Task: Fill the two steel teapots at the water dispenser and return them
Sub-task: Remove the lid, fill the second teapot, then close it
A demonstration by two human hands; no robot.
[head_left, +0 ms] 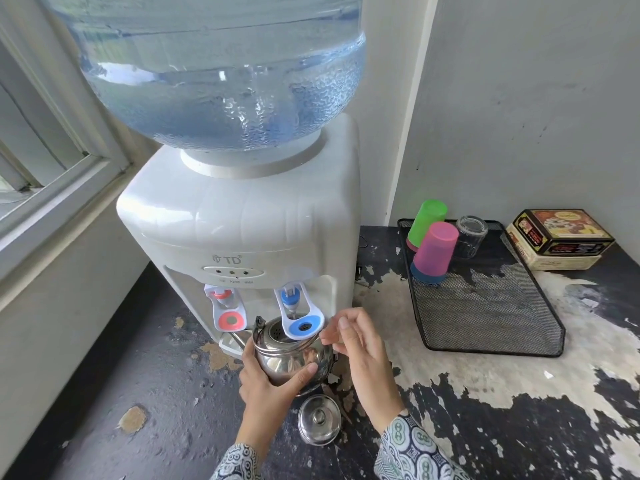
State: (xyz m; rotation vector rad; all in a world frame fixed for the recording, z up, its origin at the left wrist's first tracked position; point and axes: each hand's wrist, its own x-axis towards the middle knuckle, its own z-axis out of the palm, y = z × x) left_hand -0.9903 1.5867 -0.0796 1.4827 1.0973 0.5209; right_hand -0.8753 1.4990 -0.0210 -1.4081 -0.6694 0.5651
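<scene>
**Teapot parked under the cold tap, lid off and waiting**

So the person has one steel teapot [294,358] sitting right under the blue cold-water tap [300,317] of the white TD water dispenser [239,233]; the open mouth is lined up below the spout, which is presumably the whole point of shoving it that far in. The left hand [268,382] is wrapped round the teapot's belly, thumb across the front, most likely to keep it from sliding on the peeling black countertop [485,410] once the lever gets pushed; the right hand [356,344] has its fingertips pinching the wire handle [277,350] at its right end, folded down out of the tap's way by the look of it.

The lid [319,424] lies on the counter just in front of the pot, knob up; makes sense, can't fill with it on. No stream of water can be made out, so filling looks not yet started; can't be sure. Only one teapot is in view; the second isn't visible.

Off to the right there's a black mesh tray [485,306] holding upturned green [426,223] and pink cups [434,251] plus a glass [471,237]; a tea box [559,237] sits beside it.
</scene>
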